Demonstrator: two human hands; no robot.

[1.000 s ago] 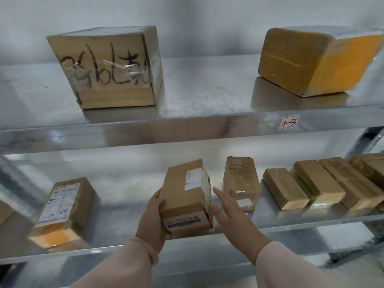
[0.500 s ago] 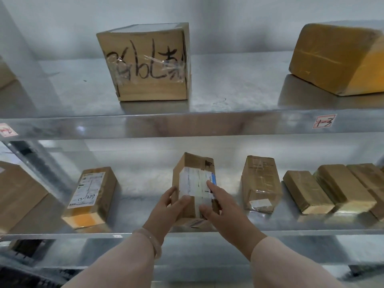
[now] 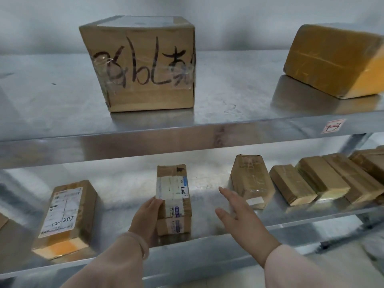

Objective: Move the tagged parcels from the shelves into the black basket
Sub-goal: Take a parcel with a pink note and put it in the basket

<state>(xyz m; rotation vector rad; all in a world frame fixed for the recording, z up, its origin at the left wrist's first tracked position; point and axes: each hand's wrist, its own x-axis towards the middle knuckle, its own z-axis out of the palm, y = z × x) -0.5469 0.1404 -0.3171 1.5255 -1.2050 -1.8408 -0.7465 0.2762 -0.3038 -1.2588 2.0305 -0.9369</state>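
Note:
A small cardboard parcel (image 3: 173,196) with white labels on its top and front end lies flat on the lower metal shelf (image 3: 124,196), near the front edge. My left hand (image 3: 145,219) holds its left side, fingers curled against the edge. My right hand (image 3: 239,213) is off the parcel, fingers spread, hovering between it and a tape-wrapped parcel (image 3: 249,179) to the right. Another parcel with a large white label (image 3: 64,215) lies further left on the same shelf. The black basket is not in view.
On the upper shelf (image 3: 228,129) stand a big box with black handwriting (image 3: 143,65) and a yellow-taped parcel (image 3: 332,59). Several slim taped parcels (image 3: 291,183) lie in a row on the lower shelf's right. A shelf post (image 3: 353,142) stands at the right.
The parcel stood tilted up between both hands; now it lies flat on the shelf. My right hand has let go and moved right. My left hand stays at its side.

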